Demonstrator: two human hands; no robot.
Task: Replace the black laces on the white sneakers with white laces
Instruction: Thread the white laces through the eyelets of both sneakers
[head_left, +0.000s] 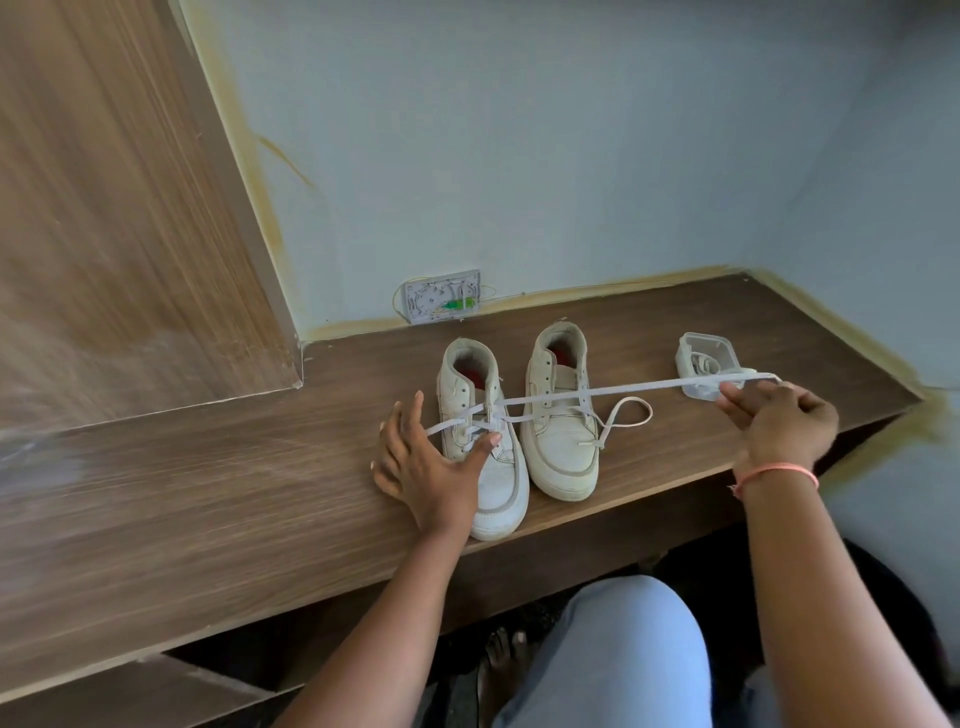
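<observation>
Two white sneakers stand side by side on the wooden shelf (208, 493), toes toward me. The left sneaker (485, 441) has a white lace (623, 389) threaded through its lower eyelets. My left hand (426, 467) rests against that shoe's left side, fingers spread, thumb pressing on its laced front. My right hand (779, 421) pinches the lace's long end and holds it taut to the right, above the right sneaker (561, 421). Another white lace loop (628, 413) lies beside the right sneaker. No black lace is visible.
A small clear plastic container (706, 364) sits at the back right of the shelf, behind my right hand. An open wall socket box (441, 296) is on the wall behind the shoes. My knee (623, 649) is below the shelf's front edge.
</observation>
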